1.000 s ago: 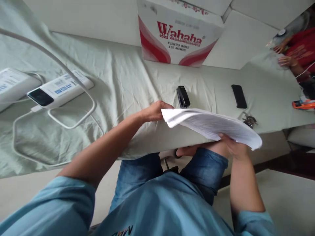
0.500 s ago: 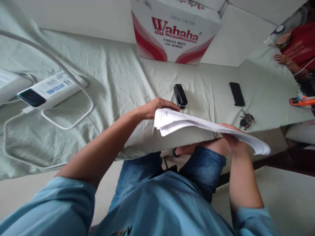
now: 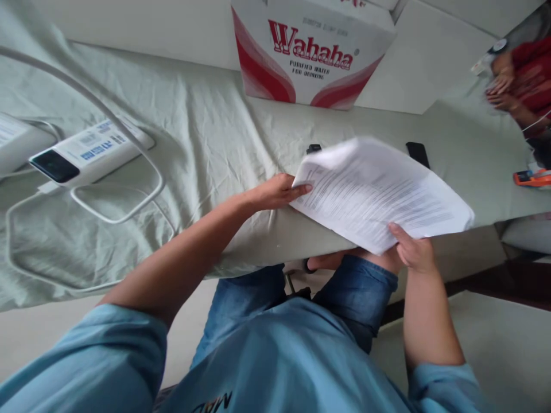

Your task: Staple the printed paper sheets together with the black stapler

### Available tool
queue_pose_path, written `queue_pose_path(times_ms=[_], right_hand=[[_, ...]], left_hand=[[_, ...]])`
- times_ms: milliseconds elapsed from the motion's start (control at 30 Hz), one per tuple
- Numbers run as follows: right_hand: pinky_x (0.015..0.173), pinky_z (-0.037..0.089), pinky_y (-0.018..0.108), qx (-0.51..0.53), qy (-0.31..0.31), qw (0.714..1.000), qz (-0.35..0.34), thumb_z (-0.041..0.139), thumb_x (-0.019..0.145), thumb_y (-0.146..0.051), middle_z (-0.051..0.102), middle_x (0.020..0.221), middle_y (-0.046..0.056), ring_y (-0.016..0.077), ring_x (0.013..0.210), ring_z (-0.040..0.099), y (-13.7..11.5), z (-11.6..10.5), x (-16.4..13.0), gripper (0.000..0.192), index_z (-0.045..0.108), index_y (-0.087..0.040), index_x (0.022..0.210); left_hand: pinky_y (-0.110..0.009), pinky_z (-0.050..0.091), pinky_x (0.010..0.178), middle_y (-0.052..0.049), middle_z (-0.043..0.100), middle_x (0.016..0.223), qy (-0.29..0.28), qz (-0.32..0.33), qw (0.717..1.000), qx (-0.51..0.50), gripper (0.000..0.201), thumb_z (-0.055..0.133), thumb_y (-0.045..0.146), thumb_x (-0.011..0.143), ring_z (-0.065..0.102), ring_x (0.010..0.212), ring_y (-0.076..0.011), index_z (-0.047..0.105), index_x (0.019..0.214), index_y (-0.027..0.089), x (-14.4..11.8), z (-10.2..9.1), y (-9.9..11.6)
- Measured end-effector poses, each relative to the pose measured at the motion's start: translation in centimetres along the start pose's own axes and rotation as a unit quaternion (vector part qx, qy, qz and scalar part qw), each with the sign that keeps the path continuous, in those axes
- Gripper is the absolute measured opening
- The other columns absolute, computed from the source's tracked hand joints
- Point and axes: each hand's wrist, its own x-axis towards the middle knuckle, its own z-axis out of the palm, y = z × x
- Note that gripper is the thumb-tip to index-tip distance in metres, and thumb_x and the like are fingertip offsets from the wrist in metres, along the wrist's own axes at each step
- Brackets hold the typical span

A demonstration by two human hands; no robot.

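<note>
Two hands on one stack of papers (image 3: 379, 192) here. My left hand (image 3: 275, 192) pinches the stack's left corner, thumb on top, the other fingers out of sight under the sheets. My right hand (image 3: 413, 249) grips the near edge, thumb pressed onto the print, fingers tucked beneath, so can't see those either. The stack hangs tilted over the table edge, its printed face toward me, with the text too blurred to read. It hides nearly all of the stapler (image 3: 313, 148) just beyond my left hand, only the top end pokes out, and it hides the lower half of the phone (image 3: 416, 152) beyond my right. The box (image 3: 310, 51) further back is cut off at the top. Left of my left hand the tablecloth (image 3: 206, 132) lies bare as far as the cable (image 3: 116, 206) and power bank (image 3: 88, 152). Someone else's hands (image 3: 499, 86) are far off to my right, blurry.
</note>
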Motion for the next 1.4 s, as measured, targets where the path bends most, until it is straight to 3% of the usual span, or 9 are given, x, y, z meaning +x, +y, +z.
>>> queue_pose_path(times_ms=[133,233,400,633,767,933,1067,1267,1400], right_hand=[[0.135,0.044,0.063,0.074,0.003,0.991,0.11,0.107,0.067,-0.048,0.085,0.135,0.01,0.0378,0.144,0.072,-0.3,-0.2,-2.8,0.066,0.085,-0.023,0.124],[0.134,0.046,0.065,0.099,-0.016,0.971,0.216,0.11,0.059,-0.046,0.085,0.136,0.011,0.0414,0.144,0.071,0.1,-0.8,-5.7,0.071,0.086,-0.023,0.121],[0.14,0.039,0.058,0.119,0.034,0.961,0.248,0.109,0.062,-0.043,0.082,0.145,0.006,0.0361,0.152,0.067,0.9,-0.8,-9.7,0.068,0.086,-0.029,0.124],[0.137,0.044,0.052,0.13,0.067,0.945,0.292,0.11,0.059,-0.044,0.084,0.14,0.003,0.0333,0.146,0.072,1.1,0.2,-12.0,0.065,0.088,-0.031,0.119],[0.122,0.061,0.047,0.143,0.065,0.925,0.345,0.111,0.057,-0.043,0.087,0.131,0.005,0.033,0.135,0.078,1.2,-0.1,-12.5,0.066,0.089,-0.027,0.117],[0.097,0.072,0.037,0.175,0.089,0.903,0.383,0.112,0.054,-0.039,0.09,0.12,0.005,0.0296,0.116,0.085,0.9,-0.2,-13.4,0.063,0.089,-0.028,0.112],[0.108,0.07,0.046,0.177,0.093,0.905,0.375,0.11,0.056,-0.041,0.089,0.124,0.006,0.0344,0.122,0.083,0.7,0.7,-13.6,0.06,0.089,-0.03,0.111],[0.12,0.063,0.055,0.148,0.113,0.924,0.334,0.106,0.06,-0.048,0.085,0.138,0.007,0.0403,0.14,0.075,0.6,1.9,-13.2,0.065,0.088,-0.033,0.12],[0.127,0.057,0.056,0.147,0.111,0.932,0.313,0.104,0.064,-0.049,0.082,0.145,0.007,0.0395,0.142,0.074,0.3,2.3,-12.9,0.075,0.084,-0.034,0.134]], left_hand=[[-0.035,0.05,0.057,-0.007,0.067,0.063,-0.029,-0.124,0.99,-0.063,0.053,0.062,0.057,0.108,0.062,0.053,-0.0195,0.062,0.069,0.021,0.1,0.5,1.8],[-0.034,0.045,0.051,-0.005,0.063,0.064,-0.05,-0.169,0.98,-0.091,0.047,0.073,0.05,0.103,0.057,0.05,-0.0176,0.059,0.067,0.022,0.5,0.7,2.3],[-0.03,0.048,0.057,-0.001,0.069,0.072,-0.062,-0.152,0.975,-0.148,0.007,0.08,0.022,0.089,0.057,0.055,-0.0141,0.073,0.087,0.022,0.6,1.2,2.0],[-0.025,0.046,0.06,0.0,0.072,0.07,0.001,-0.188,0.968,-0.164,0.012,0.068,0.011,0.094,0.062,0.056,-0.0108,0.076,0.092,0.019,0.2,2.8,2.6],[-0.025,0.048,0.061,0.001,0.071,0.066,0.053,-0.196,0.968,-0.145,0.012,0.067,0.008,0.095,0.065,0.057,-0.0122,0.073,0.092,0.019,0.1,3.4,3.1],[-0.026,0.052,0.067,0.0,0.075,0.071,0.082,-0.159,0.981,-0.081,0.014,0.062,0.01,0.097,0.071,0.063,-0.0141,0.071,0.096,0.019,0.4,3.8,3.1],[-0.03,0.06,0.079,-0.003,0.081,0.088,0.142,-0.122,0.982,0.002,0.018,0.062,0.011,0.091,0.077,0.075,-0.0177,0.073,0.103,0.019,1.1,4.1,2.1],[-0.047,0.059,0.114,-0.016,0.08,0.139,0.305,-0.02,0.941,0.145,0.047,0.049,0.005,0.095,0.074,0.127,-0.0284,0.077,0.13,0.017,1.9,4.0,0.2],[-0.055,0.042,0.135,-0.012,0.058,0.175,0.255,0.087,0.95,0.157,0.067,0.045,0.001,0.094,0.054,0.162,-0.0297,0.07,0.153,0.02,2.3,4.1,-1.0]])
